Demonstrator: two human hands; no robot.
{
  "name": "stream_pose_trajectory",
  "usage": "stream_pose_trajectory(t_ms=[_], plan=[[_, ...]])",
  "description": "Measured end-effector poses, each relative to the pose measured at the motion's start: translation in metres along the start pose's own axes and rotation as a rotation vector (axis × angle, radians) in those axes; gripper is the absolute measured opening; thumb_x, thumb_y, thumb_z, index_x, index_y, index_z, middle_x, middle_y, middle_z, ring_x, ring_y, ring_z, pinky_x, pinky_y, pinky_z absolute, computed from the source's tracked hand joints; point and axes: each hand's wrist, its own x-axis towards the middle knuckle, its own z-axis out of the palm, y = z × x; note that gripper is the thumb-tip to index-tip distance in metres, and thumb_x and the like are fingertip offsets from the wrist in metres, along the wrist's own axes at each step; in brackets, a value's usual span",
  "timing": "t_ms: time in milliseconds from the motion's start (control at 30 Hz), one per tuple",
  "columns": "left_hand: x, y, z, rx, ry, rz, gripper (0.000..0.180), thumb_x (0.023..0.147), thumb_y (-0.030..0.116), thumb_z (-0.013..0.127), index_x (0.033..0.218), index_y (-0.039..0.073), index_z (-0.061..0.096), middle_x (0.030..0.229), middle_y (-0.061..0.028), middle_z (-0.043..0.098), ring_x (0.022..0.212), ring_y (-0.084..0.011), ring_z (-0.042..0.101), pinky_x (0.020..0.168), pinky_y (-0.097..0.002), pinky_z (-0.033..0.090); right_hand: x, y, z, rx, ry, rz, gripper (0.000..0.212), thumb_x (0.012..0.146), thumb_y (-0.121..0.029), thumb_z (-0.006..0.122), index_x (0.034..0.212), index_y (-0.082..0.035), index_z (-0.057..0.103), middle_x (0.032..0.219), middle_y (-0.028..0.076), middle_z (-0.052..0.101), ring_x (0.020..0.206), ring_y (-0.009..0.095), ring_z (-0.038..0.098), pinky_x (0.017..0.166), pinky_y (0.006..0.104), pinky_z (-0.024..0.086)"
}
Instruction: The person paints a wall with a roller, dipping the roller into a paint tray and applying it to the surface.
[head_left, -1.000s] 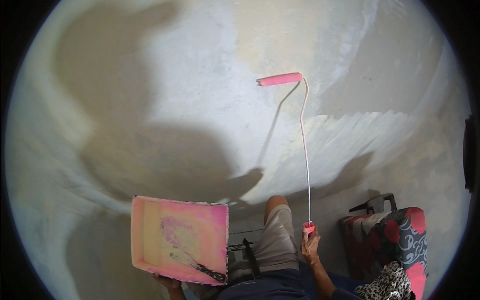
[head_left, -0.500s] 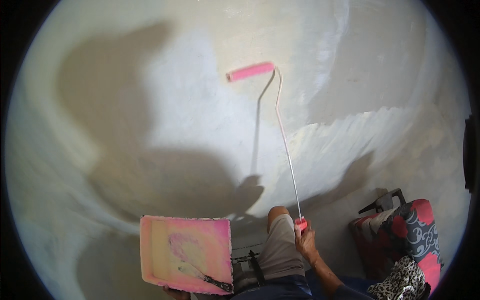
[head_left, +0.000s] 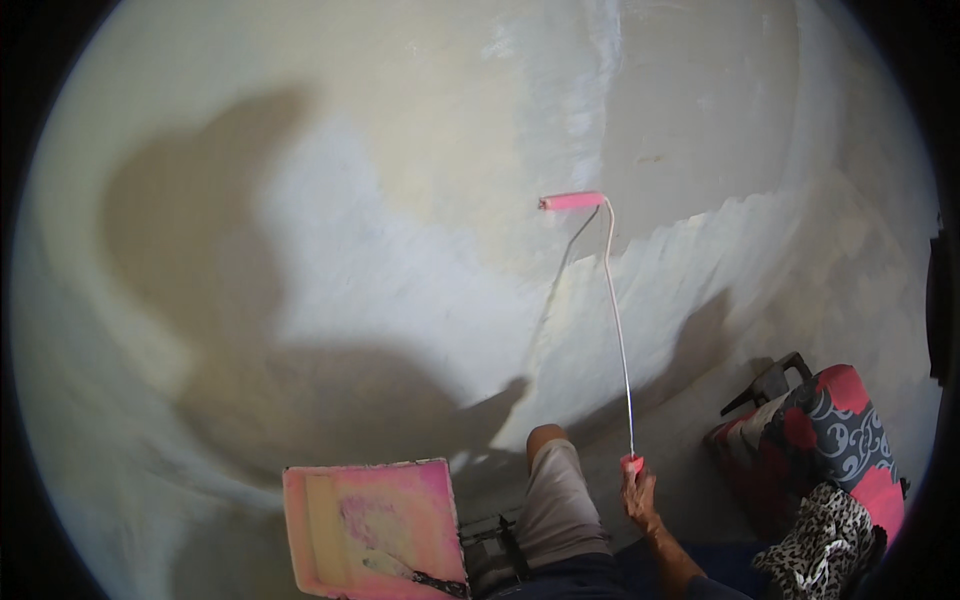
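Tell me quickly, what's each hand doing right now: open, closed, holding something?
Left hand: out of view, so it cannot be told.
Right hand: closed, holding the roller by its handle.

Right hand (head_left: 640, 495) grips paint roller (head_left: 574, 201), right of paint tray (head_left: 318, 520); probably a putty knife (head_left: 432, 580) lying in tray.

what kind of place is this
Probably a room with an unfinished wall, though little beyond that wall shows. The wall is patchy, pale in parts and grey in others; a pink roller is in the right hand, and a paint-stained tray is at lower left.
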Motion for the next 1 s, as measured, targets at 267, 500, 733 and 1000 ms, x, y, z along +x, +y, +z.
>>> stream_pose_trajectory(t_ms=[267, 500, 733, 1000], plan=[[-0.009, 0.007, -0.019, -0.045, 0.344, 0.028, 0.063, 0.076, 0.037, 0.056, 0.128, 0.005, 0.043, 0.128, -0.0119, 0.05, 0.119, -0.0272, 0.045, 0.1, -0.0556, 0.03, 0.096, 0.059, -0.021, 0.932, -0.262, 0.774, 0.031, 0.092, -0.025, 0.048, 0.096, 0.005, 0.055, 0.064, 0.008, 0.052, 0.054, 0.015, 0.046, 0.049, 0.0316, 0.038], [-0.004, 0.004, -0.011, 0.005, 0.119, 0.035, 0.061, 0.077, 0.039, 0.055, 0.127, 0.007, 0.044, 0.123, -0.0076, 0.053, 0.109, -0.0223, 0.049, 0.1, -0.0537, 0.03, 0.075, 0.094, -0.019, 0.837, -0.352, 0.712, 0.031, 0.09, -0.019, 0.051, 0.113, 0.002, 0.047, 0.07, 0.015, 0.054, 0.057, 0.026, 0.049, 0.054, 0.0365, 0.041], [-0.009, -0.003, 0.017, 0.107, 0.233, 0.109, 0.057, 0.078, 0.035, 0.055, 0.126, 0.006, 0.044, 0.121, -0.0054, 0.054, 0.109, -0.0205, 0.048, 0.101, -0.0519, 0.03, 0.205, 0.114, -0.061, 0.995, -0.221, 0.775, 0.041, 0.093, -0.036, 0.045, 0.097, 0.005, 0.051, 0.058, 0.007, 0.044, 0.051, 0.014, 0.044, 0.047, 0.0318, 0.036], [-0.006, 0.0, 0.024, 0.077, 0.366, 0.114, 0.062, 0.074, 0.035, 0.058, 0.126, 0.005, 0.045, 0.125, -0.0089, 0.052, 0.115, -0.0249, 0.046, 0.101, -0.0526, 0.031, 0.095, 0.031, -0.027, 1.05, -0.233, 0.744, 0.032, 0.093, -0.026, 0.046, 0.097, 0.005, 0.052, 0.058, 0.008, 0.048, 0.05, 0.015, 0.048, 0.047, 0.0305, 0.039]])
